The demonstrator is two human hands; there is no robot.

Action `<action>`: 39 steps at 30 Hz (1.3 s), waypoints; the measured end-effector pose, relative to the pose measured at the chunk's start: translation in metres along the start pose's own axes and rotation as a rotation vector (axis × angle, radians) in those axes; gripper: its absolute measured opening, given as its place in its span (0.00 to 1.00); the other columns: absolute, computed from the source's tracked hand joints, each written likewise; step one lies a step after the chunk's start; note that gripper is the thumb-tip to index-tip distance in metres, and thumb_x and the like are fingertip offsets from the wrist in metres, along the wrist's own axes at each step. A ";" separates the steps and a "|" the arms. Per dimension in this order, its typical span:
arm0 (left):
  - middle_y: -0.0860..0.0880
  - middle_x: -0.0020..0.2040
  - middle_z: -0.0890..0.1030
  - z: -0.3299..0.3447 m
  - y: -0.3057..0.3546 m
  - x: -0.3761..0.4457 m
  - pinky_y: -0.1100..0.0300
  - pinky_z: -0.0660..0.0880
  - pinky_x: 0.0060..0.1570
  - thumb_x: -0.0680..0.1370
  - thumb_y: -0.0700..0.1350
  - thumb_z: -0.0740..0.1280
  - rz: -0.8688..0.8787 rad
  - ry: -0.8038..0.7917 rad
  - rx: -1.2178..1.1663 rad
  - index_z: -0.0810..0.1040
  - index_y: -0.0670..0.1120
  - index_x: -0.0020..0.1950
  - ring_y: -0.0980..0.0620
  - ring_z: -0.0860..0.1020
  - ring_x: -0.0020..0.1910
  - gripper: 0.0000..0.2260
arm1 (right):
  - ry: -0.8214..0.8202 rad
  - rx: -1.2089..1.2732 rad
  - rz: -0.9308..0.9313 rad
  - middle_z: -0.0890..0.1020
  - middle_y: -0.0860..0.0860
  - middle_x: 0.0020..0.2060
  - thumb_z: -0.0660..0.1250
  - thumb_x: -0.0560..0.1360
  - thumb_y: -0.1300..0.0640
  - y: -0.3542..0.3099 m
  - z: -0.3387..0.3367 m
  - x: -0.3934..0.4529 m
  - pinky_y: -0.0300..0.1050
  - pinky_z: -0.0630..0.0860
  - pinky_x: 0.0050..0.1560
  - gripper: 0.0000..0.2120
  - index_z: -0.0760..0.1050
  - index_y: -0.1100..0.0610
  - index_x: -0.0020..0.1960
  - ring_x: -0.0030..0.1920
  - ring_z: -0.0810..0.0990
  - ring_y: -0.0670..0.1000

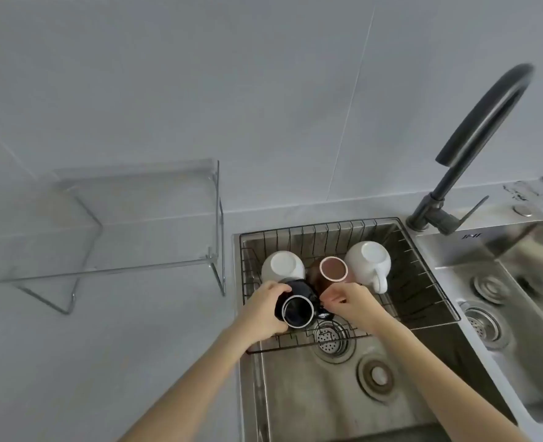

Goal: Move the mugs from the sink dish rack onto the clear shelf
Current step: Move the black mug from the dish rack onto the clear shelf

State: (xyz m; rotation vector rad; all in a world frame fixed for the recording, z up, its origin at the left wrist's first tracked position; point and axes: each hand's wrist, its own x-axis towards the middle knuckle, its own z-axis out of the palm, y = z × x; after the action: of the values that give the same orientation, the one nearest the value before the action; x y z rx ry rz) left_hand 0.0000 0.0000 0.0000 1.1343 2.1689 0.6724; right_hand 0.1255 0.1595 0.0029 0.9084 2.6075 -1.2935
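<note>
A black wire dish rack (423,301) sits across the far half of the left sink basin. In it several mugs stand upside down: a white one (283,266) at the left, a brown one (332,269) in the middle, a white one with its handle toward me (370,260) at the right, and a dark blue one (297,309) at the front left. My left hand (265,309) wraps the dark blue mug's left side. My right hand (350,303) pinches at its right side, by the handle. The clear shelf (130,218) stands on the counter left of the sink, with nothing on it.
A dark curved faucet (474,138) rises behind the sink at the right. A second steel basin (518,282) lies to the right. Grey counter (72,362) spreads in front of the shelf. A tiled wall stands behind.
</note>
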 end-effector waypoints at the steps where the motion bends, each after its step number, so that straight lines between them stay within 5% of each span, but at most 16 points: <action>1: 0.47 0.66 0.68 0.000 0.000 0.001 0.60 0.66 0.61 0.66 0.39 0.71 -0.005 0.014 0.007 0.66 0.47 0.68 0.49 0.70 0.64 0.31 | 0.000 -0.002 -0.001 0.82 0.47 0.38 0.66 0.69 0.62 0.004 0.001 0.001 0.33 0.72 0.45 0.08 0.81 0.57 0.46 0.45 0.81 0.48; 7: 0.46 0.69 0.65 0.014 -0.007 0.003 0.60 0.65 0.64 0.66 0.41 0.73 0.005 0.084 -0.015 0.61 0.47 0.70 0.48 0.68 0.67 0.36 | -0.060 -0.079 0.007 0.80 0.48 0.43 0.73 0.67 0.57 0.014 0.012 0.002 0.39 0.71 0.52 0.13 0.79 0.58 0.50 0.47 0.77 0.45; 13: 0.47 0.72 0.63 0.026 -0.010 0.005 0.57 0.60 0.69 0.63 0.44 0.76 -0.002 0.122 -0.010 0.58 0.47 0.72 0.48 0.63 0.71 0.42 | -0.009 -0.034 0.023 0.79 0.46 0.37 0.75 0.64 0.57 0.018 0.018 0.004 0.48 0.74 0.53 0.09 0.76 0.52 0.40 0.52 0.76 0.53; 16: 0.46 0.74 0.62 0.027 -0.012 0.005 0.56 0.57 0.71 0.64 0.45 0.76 -0.019 0.121 -0.001 0.57 0.47 0.73 0.48 0.60 0.73 0.43 | 0.038 -0.013 0.011 0.76 0.41 0.32 0.75 0.64 0.58 0.017 0.022 0.003 0.43 0.70 0.49 0.08 0.77 0.53 0.40 0.53 0.73 0.53; 21: 0.46 0.74 0.63 0.022 -0.006 0.002 0.58 0.58 0.69 0.65 0.47 0.75 -0.016 0.155 -0.018 0.57 0.46 0.73 0.48 0.62 0.72 0.42 | 0.076 0.071 0.004 0.81 0.50 0.37 0.75 0.64 0.60 0.012 0.011 0.002 0.35 0.73 0.44 0.08 0.78 0.55 0.42 0.41 0.79 0.46; 26: 0.47 0.72 0.67 -0.009 0.018 -0.003 0.60 0.59 0.68 0.63 0.47 0.76 0.083 0.282 -0.046 0.61 0.46 0.71 0.48 0.65 0.70 0.41 | 0.172 0.143 -0.043 0.85 0.53 0.41 0.75 0.65 0.61 -0.013 -0.018 -0.008 0.51 0.78 0.54 0.08 0.80 0.55 0.43 0.46 0.82 0.54; 29: 0.50 0.67 0.72 -0.042 0.041 -0.011 0.62 0.62 0.64 0.63 0.47 0.76 0.163 0.375 -0.089 0.64 0.47 0.70 0.51 0.69 0.66 0.38 | 0.240 0.141 -0.118 0.84 0.45 0.39 0.74 0.66 0.59 -0.043 -0.046 -0.015 0.54 0.79 0.52 0.08 0.80 0.54 0.45 0.45 0.83 0.54; 33: 0.55 0.59 0.75 -0.096 0.065 -0.026 0.65 0.66 0.58 0.64 0.49 0.76 0.255 0.495 -0.124 0.66 0.48 0.68 0.57 0.71 0.58 0.35 | 0.302 0.198 -0.260 0.84 0.38 0.32 0.74 0.66 0.60 -0.099 -0.081 -0.020 0.32 0.76 0.44 0.06 0.80 0.50 0.39 0.37 0.82 0.36; 36: 0.61 0.53 0.73 -0.140 0.068 -0.040 0.70 0.68 0.55 0.63 0.48 0.77 0.286 0.551 -0.194 0.70 0.46 0.65 0.62 0.72 0.54 0.33 | 0.293 0.196 -0.372 0.84 0.39 0.31 0.73 0.67 0.60 -0.148 -0.091 -0.017 0.30 0.77 0.43 0.08 0.80 0.47 0.37 0.37 0.82 0.40; 39: 0.56 0.54 0.77 -0.182 0.055 -0.049 0.68 0.71 0.58 0.61 0.48 0.78 0.248 0.600 -0.283 0.72 0.47 0.64 0.59 0.75 0.56 0.34 | 0.305 0.189 -0.444 0.83 0.38 0.28 0.73 0.67 0.58 -0.190 -0.088 -0.002 0.31 0.77 0.42 0.06 0.80 0.47 0.36 0.34 0.82 0.40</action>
State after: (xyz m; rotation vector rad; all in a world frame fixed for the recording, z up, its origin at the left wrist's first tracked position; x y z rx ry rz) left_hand -0.0746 -0.0427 0.1767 1.1568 2.3077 1.5419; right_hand 0.0381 0.1362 0.1916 0.6047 3.0941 -1.6405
